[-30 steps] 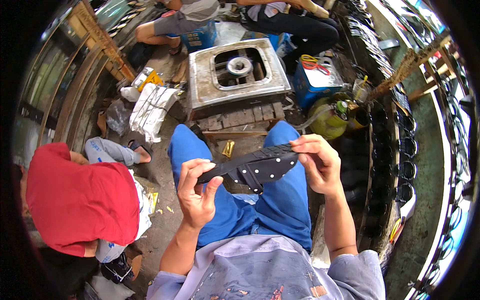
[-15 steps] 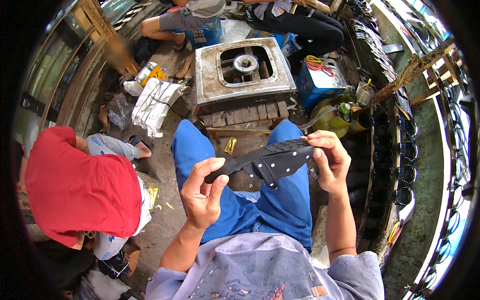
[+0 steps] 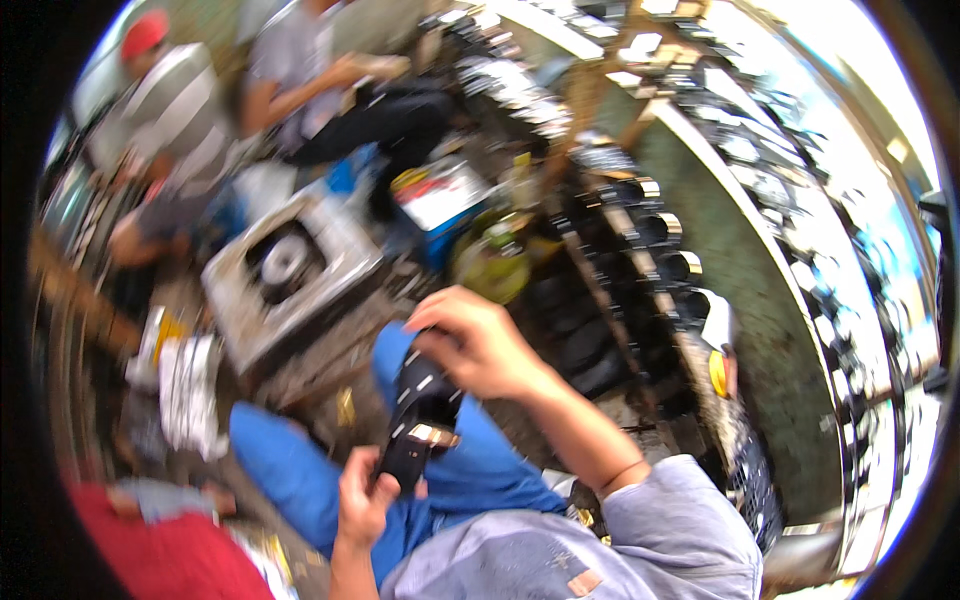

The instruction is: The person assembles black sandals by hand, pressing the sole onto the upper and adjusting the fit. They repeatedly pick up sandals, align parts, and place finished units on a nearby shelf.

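Between my two hands, over my lap, is a black sandal (image 3: 418, 405) with white dots, blurred by motion. My left hand (image 3: 362, 505) grips its lower end, thumb on the sandal. At its upper end my right hand (image 3: 478, 345) is closed round the sandal, fingers bent over the edge. A gold-coloured patch, perhaps a buckle or a shiny label, shows on the lower half. The sandal points away from me, with its strap side partly in view.
Beyond my knees stands a worn metal-topped stand (image 3: 225, 310) with a round ring in its opening. Behind it are a blue box (image 3: 445, 235) and a yellowish-green container (image 3: 490, 272). Racks of black sandals (image 3: 640, 270) line the right. A person in red (image 3: 160, 545) sits close at left; two others sit farther back.
My view has swung to the right, blurring the scene. The sandal has turned from lying crosswise to pointing away from me, and my right hand now sits farther forward than my left.
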`<state>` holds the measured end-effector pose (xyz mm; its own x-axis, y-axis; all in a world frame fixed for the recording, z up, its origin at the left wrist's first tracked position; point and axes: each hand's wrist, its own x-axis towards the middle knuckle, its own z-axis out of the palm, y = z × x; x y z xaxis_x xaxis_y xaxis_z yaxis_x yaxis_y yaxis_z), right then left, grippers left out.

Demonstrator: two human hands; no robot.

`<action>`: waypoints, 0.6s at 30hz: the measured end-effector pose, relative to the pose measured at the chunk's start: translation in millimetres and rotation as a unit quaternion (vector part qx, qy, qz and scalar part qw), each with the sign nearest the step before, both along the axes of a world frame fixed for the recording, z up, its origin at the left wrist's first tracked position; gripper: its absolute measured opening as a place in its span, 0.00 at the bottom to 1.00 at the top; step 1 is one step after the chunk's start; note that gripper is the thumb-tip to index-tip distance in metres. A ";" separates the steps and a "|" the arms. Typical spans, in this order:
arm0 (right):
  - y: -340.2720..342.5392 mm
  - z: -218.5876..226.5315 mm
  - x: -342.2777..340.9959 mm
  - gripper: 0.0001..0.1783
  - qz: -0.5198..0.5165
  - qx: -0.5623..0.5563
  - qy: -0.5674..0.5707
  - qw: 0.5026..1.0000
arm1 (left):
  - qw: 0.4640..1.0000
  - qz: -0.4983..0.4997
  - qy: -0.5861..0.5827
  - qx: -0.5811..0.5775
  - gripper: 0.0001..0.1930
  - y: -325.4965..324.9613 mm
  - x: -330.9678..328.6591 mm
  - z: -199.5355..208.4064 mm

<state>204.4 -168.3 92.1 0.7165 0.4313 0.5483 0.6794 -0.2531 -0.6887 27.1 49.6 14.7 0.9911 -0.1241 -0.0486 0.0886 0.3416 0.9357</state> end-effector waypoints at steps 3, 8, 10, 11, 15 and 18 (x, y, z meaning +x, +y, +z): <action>4.4 -10.0 -8.7 0.24 0.002 0.006 0.065 0.998 | 0.978 -0.164 0.078 0.101 0.28 -19.0 1.1 1.9; 7.7 -65.8 -49.2 0.32 -0.081 0.263 0.247 0.929 | 0.956 -0.096 0.185 -0.206 0.21 -24.5 16.9 -6.0; 10.8 -86.8 -80.5 0.33 0.058 0.238 0.419 0.874 | 0.976 -0.021 0.139 -0.163 0.29 -27.3 37.0 -17.6; 20.3 -95.1 -88.6 0.33 0.076 0.203 0.482 0.849 | 0.975 -0.044 0.098 -0.194 0.27 -23.0 47.7 -23.0; 52.6 -118.7 -93.5 0.26 -0.042 0.300 0.399 0.866 | 0.975 0.118 -0.045 0.183 0.28 -41.3 77.5 -53.1; 60.1 -133.2 -84.1 0.14 -0.139 0.294 0.436 0.839 | 0.923 0.192 -0.122 0.310 0.25 -48.2 77.4 -67.7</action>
<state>120.3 -108.2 -41.1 0.9841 0.0192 -0.1766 -0.1760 0.2402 -0.9547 104.6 1.4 -53.0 0.9470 0.2156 0.2383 -0.1670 -0.3034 0.9381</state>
